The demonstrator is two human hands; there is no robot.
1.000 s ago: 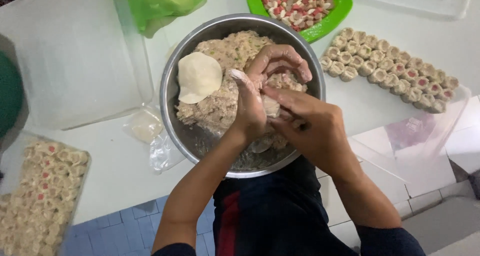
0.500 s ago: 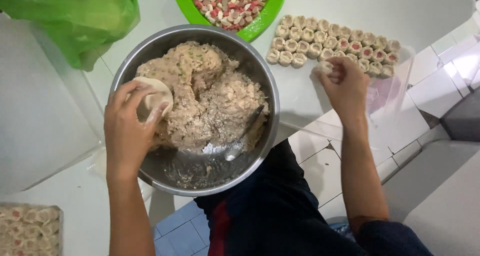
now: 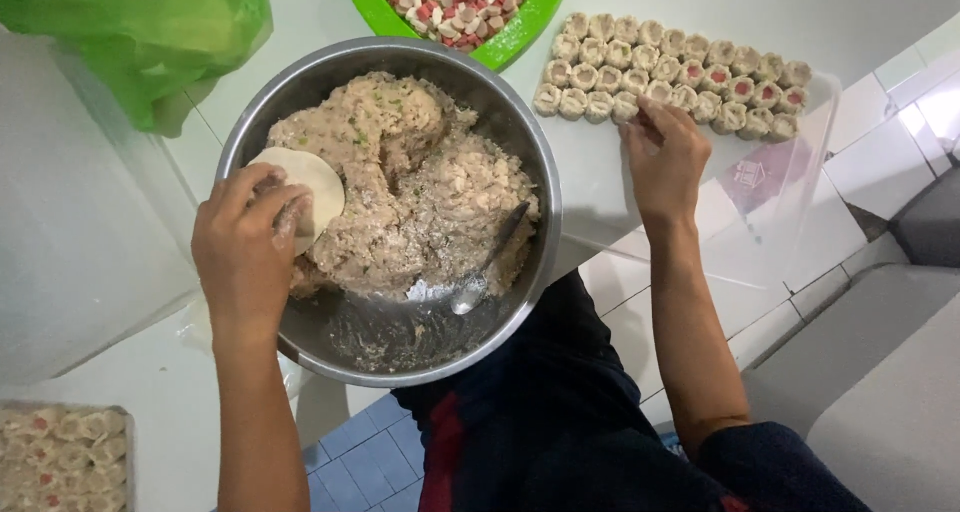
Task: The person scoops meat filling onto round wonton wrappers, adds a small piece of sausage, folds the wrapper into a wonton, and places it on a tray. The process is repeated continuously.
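A big steel bowl (image 3: 520, 152) in front of me holds a mound of pale minced filling (image 3: 420, 192) and a metal spoon (image 3: 485, 267) stuck in it on the right. My left hand (image 3: 245, 247) rests on the bowl's left side, its fingers on a round white dumpling wrapper (image 3: 315, 187) lying on the filling. My right hand (image 3: 665, 157) is out to the right, its fingertips on a filled dumpling at the near end of several rows of finished dumplings (image 3: 680, 77) on a clear plastic sheet.
A green bowl (image 3: 520, 32) of chopped red and white bits stands behind the steel bowl. A green plastic bag (image 3: 150, 27) lies at the back left, and a tray of more dumplings (image 3: 60, 457) at the front left. White tiled counter edges drop off at the right.
Both hands were together over the bowl shaping a dumpling. Since then the right hand carried it to the rows on the right, and the left hand went to the wrapper.
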